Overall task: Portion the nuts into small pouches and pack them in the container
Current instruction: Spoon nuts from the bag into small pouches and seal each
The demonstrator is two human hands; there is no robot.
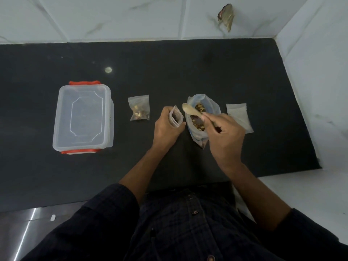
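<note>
My right hand (223, 136) pinches the spoon (192, 111) over the nut bag (202, 119); my left hand (167, 127) grips a pouch (176, 116), mouth up. Risk: thin floppy film folds shut, nuts spill on the dark counter (169, 72). Filled pouch (139, 108) lies beside; lidded clear box (82, 117) further left.

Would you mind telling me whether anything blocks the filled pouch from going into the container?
Yes: the container has its lid on. The filled pouch lies just right of it, with bare counter between.
</note>
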